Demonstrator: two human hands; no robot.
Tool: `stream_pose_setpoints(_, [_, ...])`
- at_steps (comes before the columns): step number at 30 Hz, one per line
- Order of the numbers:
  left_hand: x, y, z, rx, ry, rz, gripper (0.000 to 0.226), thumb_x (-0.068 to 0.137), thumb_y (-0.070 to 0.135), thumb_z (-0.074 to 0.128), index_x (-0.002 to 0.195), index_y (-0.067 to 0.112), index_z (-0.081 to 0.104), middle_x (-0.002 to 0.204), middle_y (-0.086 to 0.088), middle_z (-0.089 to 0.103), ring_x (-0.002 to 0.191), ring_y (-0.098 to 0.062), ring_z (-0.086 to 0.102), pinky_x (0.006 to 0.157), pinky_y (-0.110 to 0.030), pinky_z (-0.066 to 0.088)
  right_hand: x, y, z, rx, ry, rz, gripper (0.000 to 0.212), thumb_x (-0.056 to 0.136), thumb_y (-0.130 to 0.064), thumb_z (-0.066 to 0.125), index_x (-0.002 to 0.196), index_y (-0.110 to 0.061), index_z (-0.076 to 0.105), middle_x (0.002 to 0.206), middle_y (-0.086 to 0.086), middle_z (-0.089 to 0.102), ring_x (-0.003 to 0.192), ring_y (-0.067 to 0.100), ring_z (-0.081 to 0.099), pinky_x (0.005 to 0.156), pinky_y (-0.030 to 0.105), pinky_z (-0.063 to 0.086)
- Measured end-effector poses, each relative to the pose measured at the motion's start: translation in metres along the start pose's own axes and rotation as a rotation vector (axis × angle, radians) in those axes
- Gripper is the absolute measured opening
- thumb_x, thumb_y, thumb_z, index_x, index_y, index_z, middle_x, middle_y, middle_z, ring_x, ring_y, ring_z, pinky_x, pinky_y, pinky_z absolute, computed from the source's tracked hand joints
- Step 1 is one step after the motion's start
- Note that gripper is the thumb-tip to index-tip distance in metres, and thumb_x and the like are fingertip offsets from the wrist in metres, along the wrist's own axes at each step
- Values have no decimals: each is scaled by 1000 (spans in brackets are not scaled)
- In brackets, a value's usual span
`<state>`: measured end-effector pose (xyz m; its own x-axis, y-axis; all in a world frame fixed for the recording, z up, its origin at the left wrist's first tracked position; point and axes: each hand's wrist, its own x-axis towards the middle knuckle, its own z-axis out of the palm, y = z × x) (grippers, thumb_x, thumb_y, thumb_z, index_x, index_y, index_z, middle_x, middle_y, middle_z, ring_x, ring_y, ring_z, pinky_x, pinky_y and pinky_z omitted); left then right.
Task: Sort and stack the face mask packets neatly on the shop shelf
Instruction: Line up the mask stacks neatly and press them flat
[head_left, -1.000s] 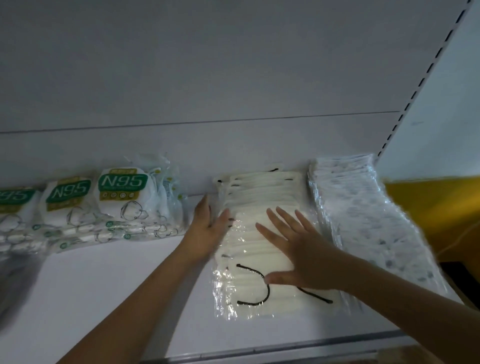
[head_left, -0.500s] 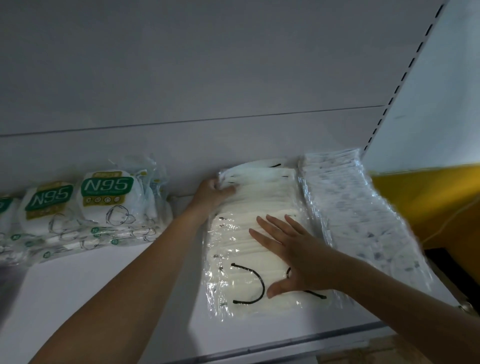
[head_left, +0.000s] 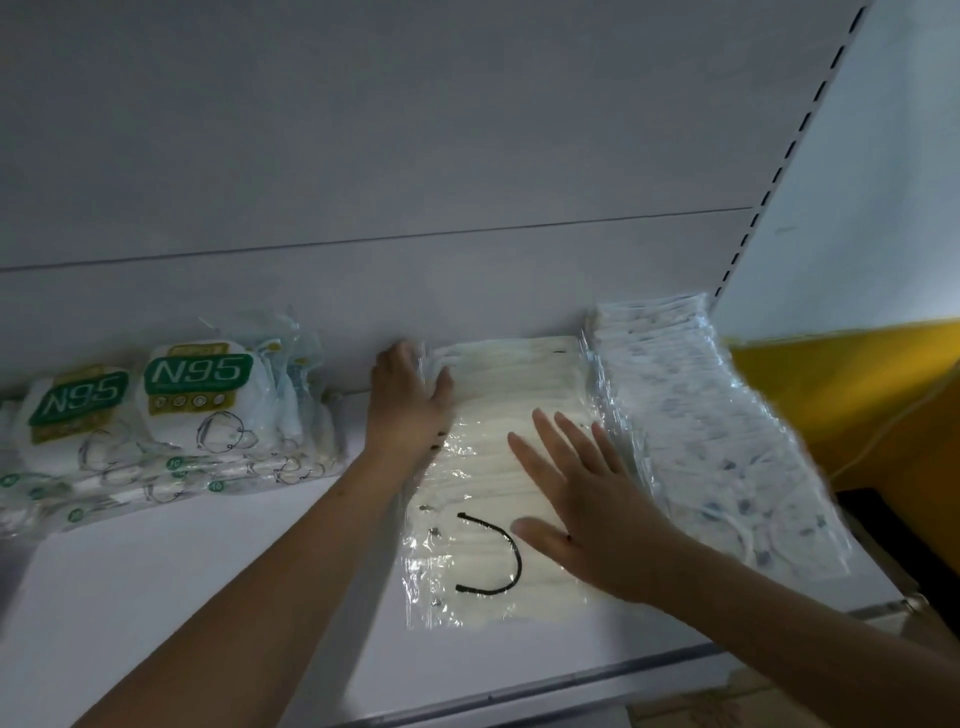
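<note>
A row of cream face mask packets (head_left: 483, 467) with black ear loops lies overlapped on the white shelf (head_left: 218, 587), running from the front edge to the back wall. My right hand (head_left: 582, 514) lies flat on the row's middle, fingers straight and spread. My left hand (head_left: 410, 400) presses against the row's far left side near the back wall, fingertips at the rearmost packets. Right of it lies a row of patterned white-blue mask packets (head_left: 727, 441). At the left stand N95 mask packets (head_left: 171, 410) with green labels.
The shelf's grey back wall (head_left: 415, 156) rises behind the packets. A slotted upright (head_left: 795, 150) bounds the shelf on the right, with a yellow wall (head_left: 852, 395) beyond. A metal rail (head_left: 571, 680) edges the shelf front. Bare shelf lies between the N95 and cream rows.
My left hand has slid back along the cream row's left side toward the back wall. My right hand stays flat on the row. The view has shifted slightly.
</note>
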<state>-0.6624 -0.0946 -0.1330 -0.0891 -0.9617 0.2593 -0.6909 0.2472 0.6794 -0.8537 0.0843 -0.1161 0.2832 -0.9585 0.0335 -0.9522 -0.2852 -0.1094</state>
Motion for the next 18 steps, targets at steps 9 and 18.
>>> stream_pose_setpoints(9, [-50,-2,-10,-401,-173,-58,53,101,39,52,150,27,34,142,4,41,128,4,38,107,-17,27,-13,-4,20,-41,-119,-105,83,93,-77,15,159,-27,7,166,11,-4,152,31,-8,121,56,7])
stream_pose_setpoints(18, [-81,5,-61,-277,-10,28,61,96,47,46,148,17,41,148,4,44,138,-8,41,115,-28,36,103,-31,-93,331,206,-30,87,88,-75,10,155,-22,26,163,-2,22,149,21,21,121,37,17])
